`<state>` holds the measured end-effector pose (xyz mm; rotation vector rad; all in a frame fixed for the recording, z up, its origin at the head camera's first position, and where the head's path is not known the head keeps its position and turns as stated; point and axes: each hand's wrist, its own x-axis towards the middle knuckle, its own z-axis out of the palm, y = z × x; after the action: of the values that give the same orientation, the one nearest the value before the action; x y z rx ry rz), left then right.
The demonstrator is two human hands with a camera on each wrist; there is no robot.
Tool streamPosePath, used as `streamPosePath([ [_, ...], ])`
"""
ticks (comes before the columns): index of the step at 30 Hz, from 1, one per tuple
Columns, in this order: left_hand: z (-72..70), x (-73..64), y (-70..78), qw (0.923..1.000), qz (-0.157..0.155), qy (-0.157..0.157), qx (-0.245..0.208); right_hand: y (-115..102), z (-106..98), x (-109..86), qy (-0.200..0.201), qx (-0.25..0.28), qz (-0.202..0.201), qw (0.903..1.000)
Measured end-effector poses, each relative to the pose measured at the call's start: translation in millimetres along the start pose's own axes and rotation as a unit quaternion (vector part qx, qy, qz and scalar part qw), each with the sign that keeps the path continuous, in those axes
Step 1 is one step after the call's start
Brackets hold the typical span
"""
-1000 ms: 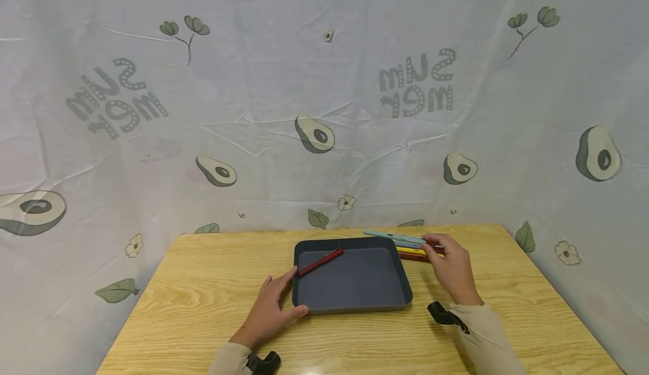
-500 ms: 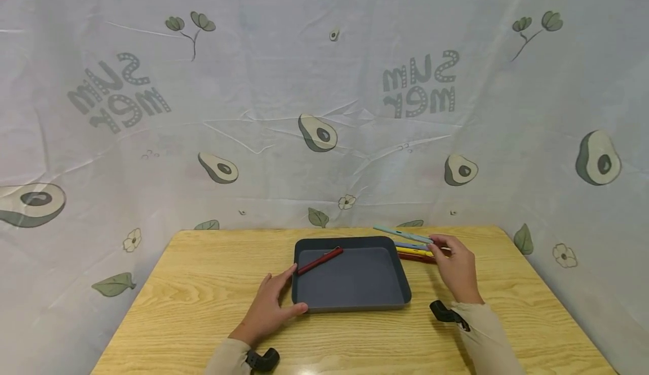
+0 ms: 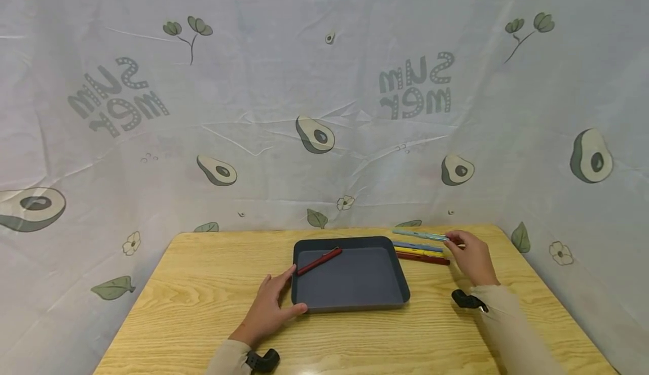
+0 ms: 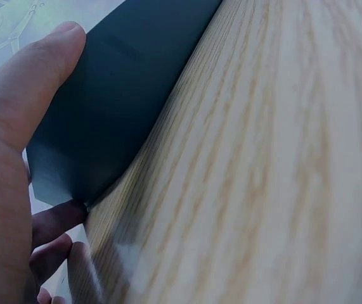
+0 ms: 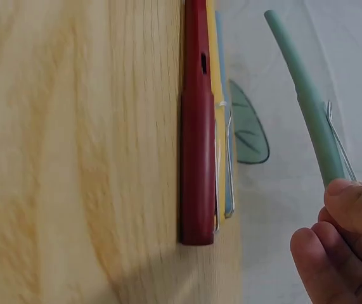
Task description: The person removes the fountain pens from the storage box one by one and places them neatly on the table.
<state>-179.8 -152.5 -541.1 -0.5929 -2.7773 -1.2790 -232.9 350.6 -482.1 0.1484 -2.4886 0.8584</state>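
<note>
Between thumb and fingertips my right hand point(image 3: 474, 257) pinches a pale green fountain pen point(image 3: 418, 233) by its clip end, and in the right wrist view the pen point(image 5: 314, 120) slants up out of the fingers. Just in front of it lie a blue pen point(image 3: 421, 247), a yellow pen point(image 3: 417, 251) and a dark red pen point(image 5: 198, 164), side by side. My left hand point(image 3: 269, 310) spans the front left corner of a dark grey tray point(image 3: 360, 282), fingers at its left side, thumb at its front rim. Another dark red pen point(image 3: 320, 260) rests slantwise in the tray's left part.
A wooden table point(image 3: 203, 285) bears the tray and pens. Behind it hangs a pale printed cloth point(image 3: 274, 82) with avocado shapes, close along the back edge. Black wrist mounts point(image 3: 469, 300) sit on both forearms.
My right hand has drawn the green pen to the right, off the tray's back right corner, uncovering more of the pens beneath. The left hand and the tray stay nearly in place.
</note>
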Motion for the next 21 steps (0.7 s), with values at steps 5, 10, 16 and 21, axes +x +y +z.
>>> streamPosePath([
  [5, 0.7, 0.2, -0.9, 1.0000, -0.005, -0.002, 0.001, 12.5, 0.3, 11.8, -0.043, -0.017, 0.004, 0.9989],
  [10, 1.9, -0.1, -0.2, 1.0000, -0.002, -0.002, -0.002, 20.2, 4.4, 15.4, -0.074, -0.033, 0.003, 0.9967],
  [16, 2.6, 0.8, -1.5, 0.9999, 0.010, 0.001, 0.009, 25.1, 7.0, 14.8, -0.115, -0.033, 0.037, 0.9921],
  [21, 1.3, -0.3, -1.6, 1.0000, -0.001, 0.004, -0.001, 29.3, 8.3, 18.0, -0.134, -0.021, 0.050, 0.9895],
])
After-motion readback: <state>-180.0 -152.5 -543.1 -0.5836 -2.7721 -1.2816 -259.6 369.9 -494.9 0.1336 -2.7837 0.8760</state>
